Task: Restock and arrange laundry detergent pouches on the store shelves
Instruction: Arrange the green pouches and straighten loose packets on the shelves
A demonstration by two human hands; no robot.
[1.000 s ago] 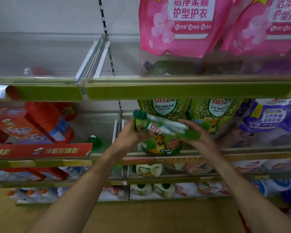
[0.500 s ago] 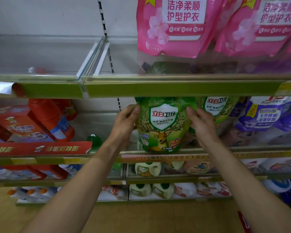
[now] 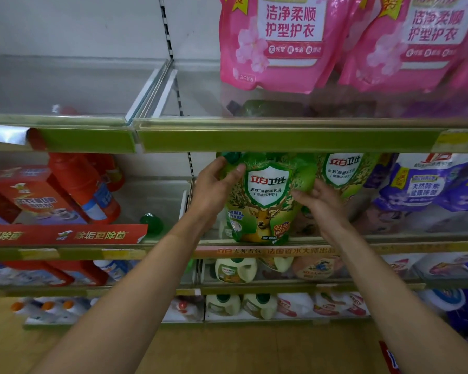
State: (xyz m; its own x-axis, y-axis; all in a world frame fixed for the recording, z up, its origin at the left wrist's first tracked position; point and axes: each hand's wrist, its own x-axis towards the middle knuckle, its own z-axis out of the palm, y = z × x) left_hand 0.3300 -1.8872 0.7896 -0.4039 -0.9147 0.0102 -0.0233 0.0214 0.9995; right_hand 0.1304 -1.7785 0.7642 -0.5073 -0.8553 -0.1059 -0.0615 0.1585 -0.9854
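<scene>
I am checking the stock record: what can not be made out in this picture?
Head view, all:
Top of the green pouch: hidden by the upper shelf rail.
Tops of the pink pouches: cut off by the upper edge.
Whether the right hand grips the green pouch or only touches: its own back covers the contact.
Yellow price tag: blurred.

- We see a green pouch (image 3: 265, 201) of glossy, smooth plastic film.
- We see pink pouches (image 3: 278, 44) in the same shiny plastic, slightly creased.
- We see a clear, smooth plastic guard (image 3: 422, 225).
- We see a red box (image 3: 30, 195) of glossy cardboard.
</scene>
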